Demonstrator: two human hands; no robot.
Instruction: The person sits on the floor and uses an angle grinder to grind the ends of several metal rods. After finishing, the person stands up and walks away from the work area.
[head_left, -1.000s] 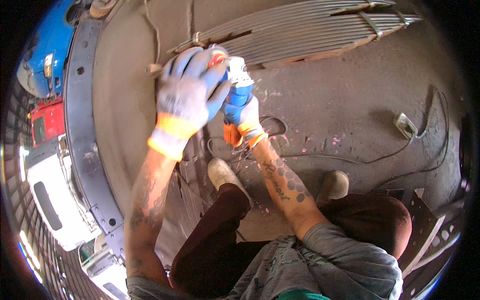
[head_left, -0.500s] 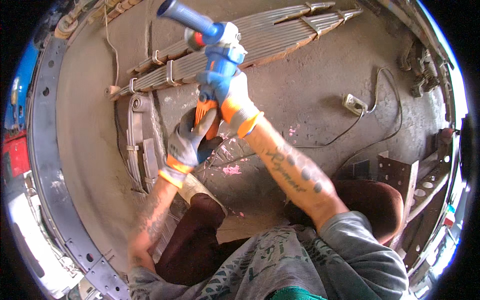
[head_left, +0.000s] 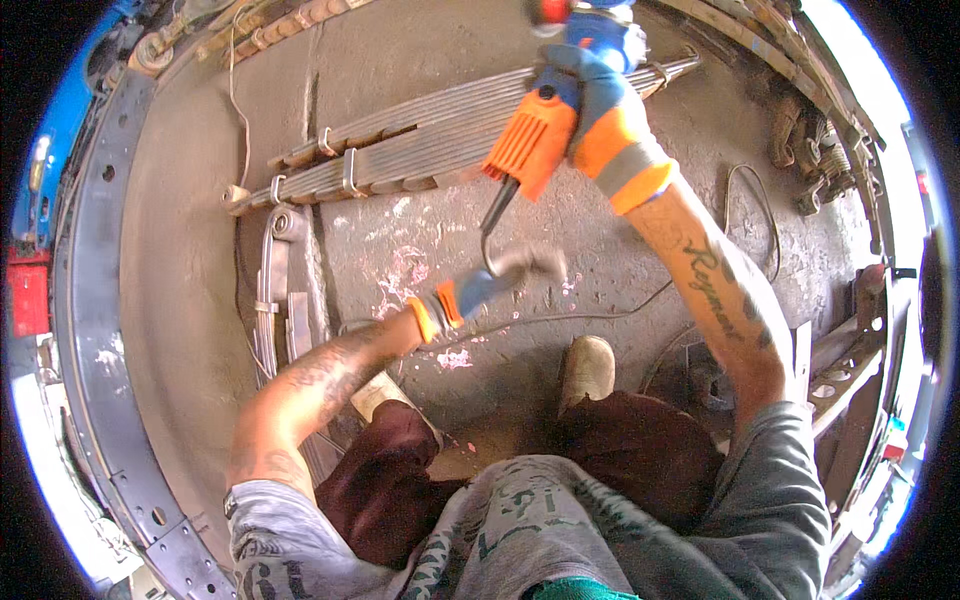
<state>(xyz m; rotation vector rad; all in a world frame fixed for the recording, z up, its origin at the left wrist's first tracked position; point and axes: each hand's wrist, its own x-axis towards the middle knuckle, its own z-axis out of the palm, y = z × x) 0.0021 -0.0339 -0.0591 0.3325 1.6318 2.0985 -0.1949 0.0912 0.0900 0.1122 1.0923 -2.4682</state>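
My right hand point(head_left: 607, 112), in a grey and orange glove, is closed around the body of a blue and orange angle grinder point(head_left: 528, 148). The grinder is raised at the upper middle, partly over a leaf spring pack; its front end runs out at the top edge. A black power cord point(head_left: 498, 206) hangs from its orange rear end down to my left hand point(head_left: 488, 286). That gloved hand is low over the floor in front of my feet. Motion smears its fingers, so whether they grip the cord does not show.
Stacked leaf springs point(head_left: 400, 150) lie across the floor ahead; another spring point(head_left: 268, 290) lies at the left. A long dark steel beam point(head_left: 105, 300) runs down the left side. A cable point(head_left: 560, 318) crosses the floor. Metal parts point(head_left: 820, 160) sit at the far right.
My right hand has carried the grinder to the right and farther up. My left hand has come off the grinder's rear and moved right and slightly down. My right foot has come into view.
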